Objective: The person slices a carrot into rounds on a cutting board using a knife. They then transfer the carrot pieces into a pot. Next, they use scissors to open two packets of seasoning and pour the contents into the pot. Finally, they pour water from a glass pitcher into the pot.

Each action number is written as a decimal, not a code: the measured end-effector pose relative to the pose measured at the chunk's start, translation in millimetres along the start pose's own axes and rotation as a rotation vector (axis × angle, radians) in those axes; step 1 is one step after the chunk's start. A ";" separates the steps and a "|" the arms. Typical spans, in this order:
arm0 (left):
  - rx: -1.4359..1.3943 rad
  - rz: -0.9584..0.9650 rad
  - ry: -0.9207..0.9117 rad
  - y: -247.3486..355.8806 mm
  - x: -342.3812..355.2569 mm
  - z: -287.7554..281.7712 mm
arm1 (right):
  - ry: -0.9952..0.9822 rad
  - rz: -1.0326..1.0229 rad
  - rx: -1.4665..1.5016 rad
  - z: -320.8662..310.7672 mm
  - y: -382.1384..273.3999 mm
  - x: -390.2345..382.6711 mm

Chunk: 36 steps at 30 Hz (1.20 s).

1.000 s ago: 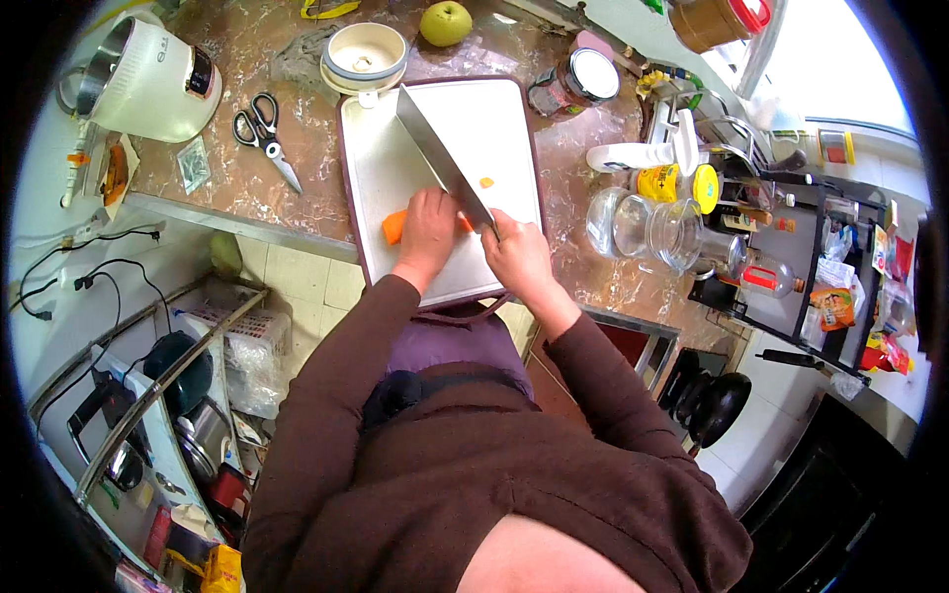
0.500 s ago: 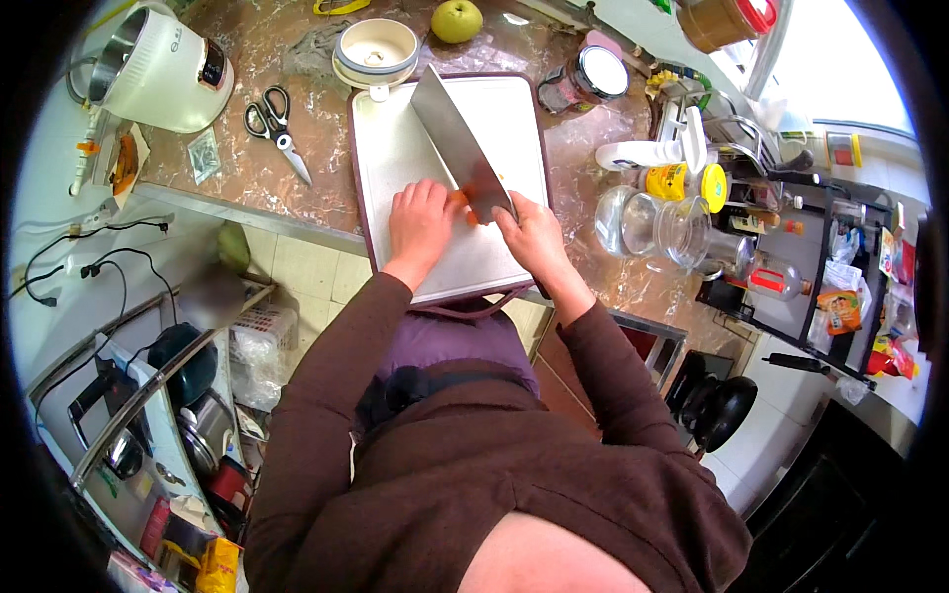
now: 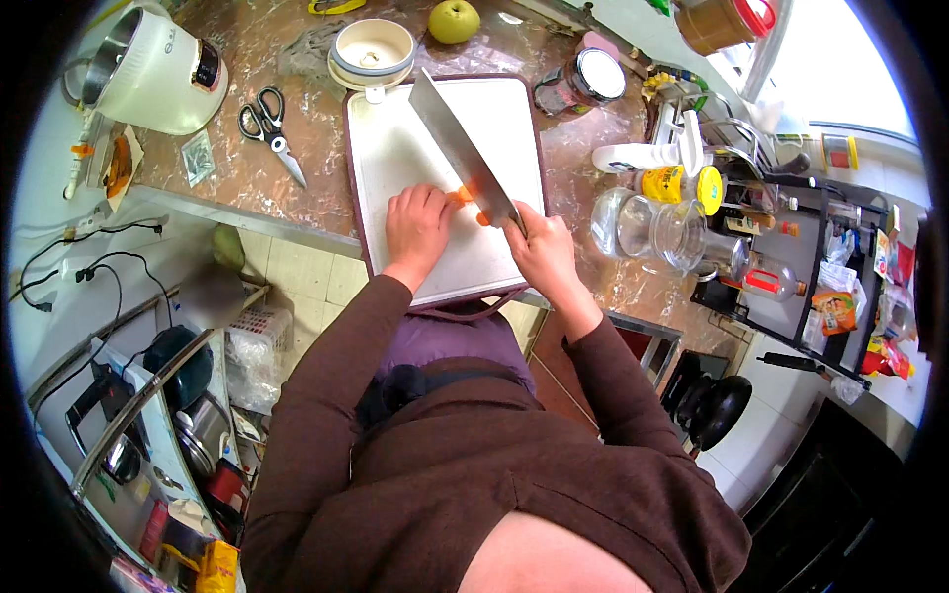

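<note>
My right hand (image 3: 544, 249) grips a wide-bladed cleaver (image 3: 456, 138) by its handle. The blade slants up and left over a white cutting board (image 3: 395, 148) with a dark rim. My left hand (image 3: 417, 229) is closed on the board, its curled fingers pressing an orange carrot (image 3: 458, 197) whose end shows beside the fingertips. The blade stands right at this end. A cut carrot piece (image 3: 482, 218) lies near the blade's lower part, between my hands. Most of the carrot is hidden under my left hand.
Scissors (image 3: 269, 128) and a white appliance (image 3: 158, 79) lie to the left on the brown counter (image 3: 306, 119). Behind the board are a cream bowl (image 3: 374, 49) and a yellow-green fruit (image 3: 454, 21). Jars (image 3: 647, 227) and bottles crowd the right side.
My right hand and the cleaver's handle end have shifted slightly right. More of the orange carrot pieces shows beside the blade. My left hand has barely moved.
</note>
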<state>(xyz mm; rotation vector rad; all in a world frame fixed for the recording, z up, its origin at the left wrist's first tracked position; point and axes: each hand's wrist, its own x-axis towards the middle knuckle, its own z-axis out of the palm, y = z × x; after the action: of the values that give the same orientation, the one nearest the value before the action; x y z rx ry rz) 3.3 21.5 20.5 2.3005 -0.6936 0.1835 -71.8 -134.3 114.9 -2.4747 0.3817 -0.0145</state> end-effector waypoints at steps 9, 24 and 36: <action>0.010 -0.019 0.034 2.5 1.4 0.1 | -0.040 0.043 0.017 -5.0 -7.4 -20.3; 0.032 -0.028 0.043 1.3 0.1 2.9 | -0.083 -0.009 -0.156 18.3 -7.9 -14.9; -0.003 -0.013 0.042 -3.4 -3.8 5.9 | -0.101 0.017 -0.065 -4.0 -23.7 -4.6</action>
<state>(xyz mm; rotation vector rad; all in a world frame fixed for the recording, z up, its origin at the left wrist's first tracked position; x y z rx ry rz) 1.4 21.2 12.9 2.2908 -0.6574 0.2242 -70.3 -117.3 132.5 -2.5240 0.3647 0.1315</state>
